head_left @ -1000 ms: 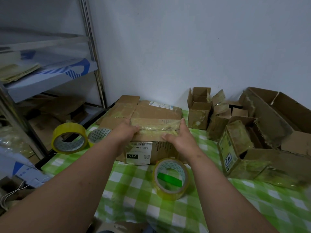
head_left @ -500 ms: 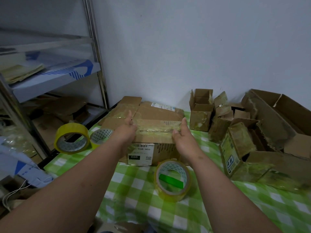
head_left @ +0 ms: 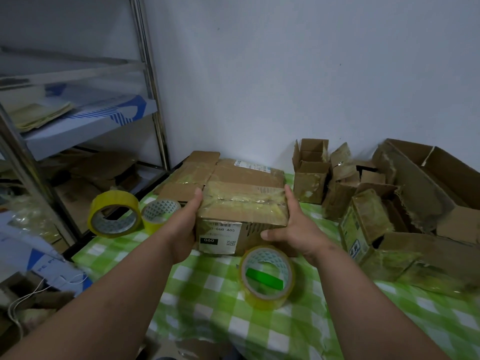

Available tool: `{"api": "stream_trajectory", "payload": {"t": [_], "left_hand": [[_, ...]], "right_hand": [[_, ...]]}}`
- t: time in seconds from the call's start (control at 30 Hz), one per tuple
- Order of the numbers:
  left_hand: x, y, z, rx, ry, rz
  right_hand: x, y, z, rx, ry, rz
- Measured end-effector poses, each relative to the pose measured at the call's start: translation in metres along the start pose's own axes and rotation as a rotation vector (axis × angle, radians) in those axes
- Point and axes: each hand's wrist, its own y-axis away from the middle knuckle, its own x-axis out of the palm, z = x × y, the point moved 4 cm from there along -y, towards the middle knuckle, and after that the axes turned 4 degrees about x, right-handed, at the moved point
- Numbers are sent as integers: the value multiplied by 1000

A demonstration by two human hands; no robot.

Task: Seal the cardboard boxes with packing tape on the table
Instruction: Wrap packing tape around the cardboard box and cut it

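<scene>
Tape rolls, far left: I saw two yellow rolls point(head_left: 114, 216) standing on edge on the counter point(head_left: 207, 294), idle, just left of the box I was working.
Left hand: my left hand point(head_left: 183, 229) lay against the left side of the taped box point(head_left: 241, 203), fingers fairly straight, thumb up at the top edge; it braced the box and held no tape.
Taped box: it sat on the green check cloth near the wall, a yellowish strip already laid across its top seam. I judged this one sealed, or nearly so.
Near roll: a third tape roll point(head_left: 267, 276) stood just in front of the box, touched by neither hand.
Right hand: my right hand point(head_left: 298, 229) cupped the box's right front corner, fingers stretched along the side, thumb on the front face.
Boxes, right: a heap of cardboard boxes point(head_left: 389, 216) lay there, several with flaps open. I judged those the work left.
</scene>
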Motion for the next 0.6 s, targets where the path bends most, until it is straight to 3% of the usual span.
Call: {"api": "stream_trajectory", "payload": {"t": [0.33, 0.47, 0.6], "left_hand": [[18, 11, -52, 174, -53, -15], [24, 22, -75, 222, 9, 110], [22, 39, -98, 410, 175, -8]], "right_hand": [[-11, 16, 30, -176, 116, -69], [-24, 22, 41, -280, -18, -213], [-38, 31, 41, -322, -296, -312]]}}
